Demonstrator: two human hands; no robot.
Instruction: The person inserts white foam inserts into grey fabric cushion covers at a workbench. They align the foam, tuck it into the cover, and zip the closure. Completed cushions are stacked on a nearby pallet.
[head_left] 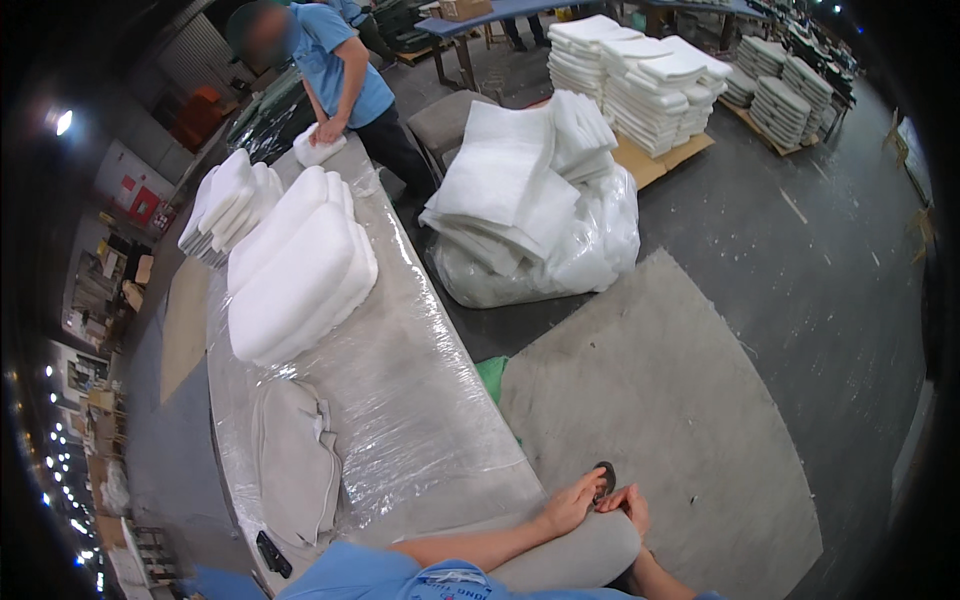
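Low in the view, my left hand is closed around a small dark rounded thing, whose kind is too small to tell. Close beside it, my right hand has its fingers bent in a pinch at the end of a grey padded piece. What lies between those right fingers is hidden. The grey piece rests below both hands, against my body, and its rounded end points right. My left forearm crosses above it.
A plastic-covered table carries white pad stacks, folded grey fabric and a black object. A co-worker presses a white pad at its far end. Bagged white padding stands near a grey floor sheet.
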